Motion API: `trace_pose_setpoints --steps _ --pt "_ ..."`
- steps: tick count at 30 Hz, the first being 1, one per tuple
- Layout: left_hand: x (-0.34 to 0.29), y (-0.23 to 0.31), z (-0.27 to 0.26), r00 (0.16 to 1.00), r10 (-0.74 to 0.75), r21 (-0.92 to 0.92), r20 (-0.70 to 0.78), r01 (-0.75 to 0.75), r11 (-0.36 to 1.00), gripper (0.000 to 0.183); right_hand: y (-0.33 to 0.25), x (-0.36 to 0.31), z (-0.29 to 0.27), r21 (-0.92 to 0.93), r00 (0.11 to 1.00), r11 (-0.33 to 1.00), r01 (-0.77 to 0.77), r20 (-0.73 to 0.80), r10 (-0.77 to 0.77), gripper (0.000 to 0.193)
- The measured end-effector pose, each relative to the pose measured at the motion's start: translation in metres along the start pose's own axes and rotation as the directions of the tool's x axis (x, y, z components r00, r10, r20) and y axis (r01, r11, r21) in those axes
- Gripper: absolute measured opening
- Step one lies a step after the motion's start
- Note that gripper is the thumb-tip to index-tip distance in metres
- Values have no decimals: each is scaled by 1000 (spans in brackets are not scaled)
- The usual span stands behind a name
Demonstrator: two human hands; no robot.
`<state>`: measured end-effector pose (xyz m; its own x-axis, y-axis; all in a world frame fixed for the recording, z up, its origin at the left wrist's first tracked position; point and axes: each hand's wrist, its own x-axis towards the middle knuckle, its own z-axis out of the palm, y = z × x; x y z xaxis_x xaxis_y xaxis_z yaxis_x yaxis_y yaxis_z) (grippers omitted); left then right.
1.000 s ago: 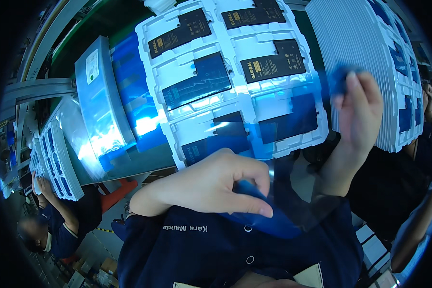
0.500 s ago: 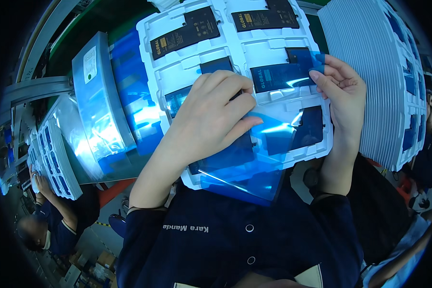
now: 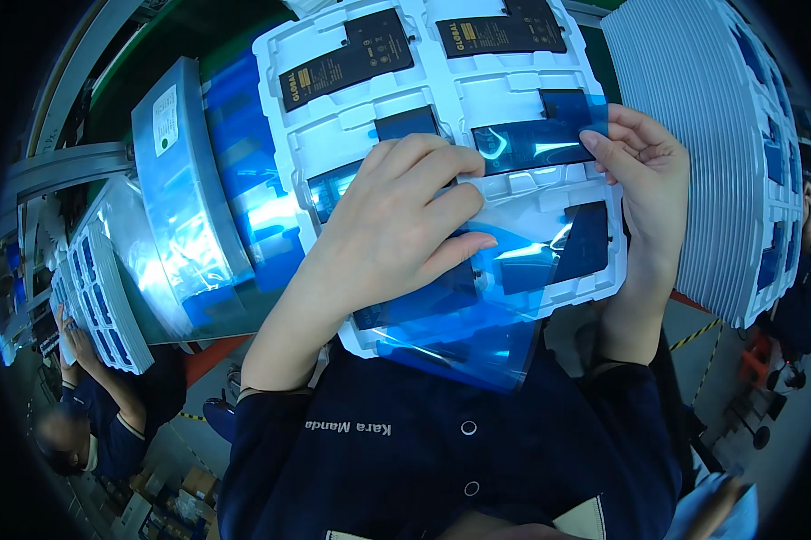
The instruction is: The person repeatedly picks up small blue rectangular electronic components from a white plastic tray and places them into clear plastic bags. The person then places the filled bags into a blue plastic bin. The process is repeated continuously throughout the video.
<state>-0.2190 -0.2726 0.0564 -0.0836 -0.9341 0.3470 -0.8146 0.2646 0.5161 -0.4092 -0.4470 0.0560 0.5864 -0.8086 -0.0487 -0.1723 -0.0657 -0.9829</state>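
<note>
A white moulded tray [image 3: 351,126] leans before me, with flat black L-shaped battery packs [image 3: 350,61] in its pockets. Translucent blue film [image 3: 477,337] lies across its lower part and hangs over the near edge. My right hand [image 3: 644,162] pinches a blue film strip [image 3: 540,144] at its right end, between thumb and fingers, over a battery in the right column. My left hand [image 3: 405,220] rests over the middle of the tray, fingers bent and thumb apart. Its index fingertip is at the left end of that strip; the hand hides the pockets beneath.
A tall stack of white trays [image 3: 684,162] stands on the right. To the left lie a clear-wrapped pack [image 3: 185,171] and blue film sheets [image 3: 252,162]. A co-worker's hand [image 3: 80,342] is at another tray stack [image 3: 108,297] at the far left.
The strip in my right hand has shifted slightly, and its glare now covers the battery's left part. The loose film at the near edge has moved slightly right. Both hands stay nearly in place.
</note>
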Motion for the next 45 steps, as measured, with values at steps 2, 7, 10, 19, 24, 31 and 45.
trace_pose_setpoints --steps 2,7,10,19,24,31,45 --pt "1 2 0 1000 -4 15 14 3 1000 27 0 -1 -1 3 1000 1000 -2 2 2 26" --pt "2 4 -3 997 -32 51 64 28 998 24 1 -2 4 -16 999 999 49 -19 -49 27" --pt "2 5 -2 998 -39 34 51 37 999 24 10 -5 5 -175 989 976 130 -42 -139 34" --pt "-9 19 -19 855 -497 -699 -147 265 664 12 -28 -36 17 369 881 924 95 401 -251 73" --pt "-23 4 -27 858 -512 -978 46 143 152 44 -29 -47 46 147 907 983 -113 419 42 26" --pt "-35 5 -64 740 -632 -948 231 318 26 32 -51 -12 80 69 806 892 447 400 -435 30" --pt "-39 -80 -87 833 -550 -800 -64 286 527 18 -60 43 149 263 920 956 -134 391 21 24"
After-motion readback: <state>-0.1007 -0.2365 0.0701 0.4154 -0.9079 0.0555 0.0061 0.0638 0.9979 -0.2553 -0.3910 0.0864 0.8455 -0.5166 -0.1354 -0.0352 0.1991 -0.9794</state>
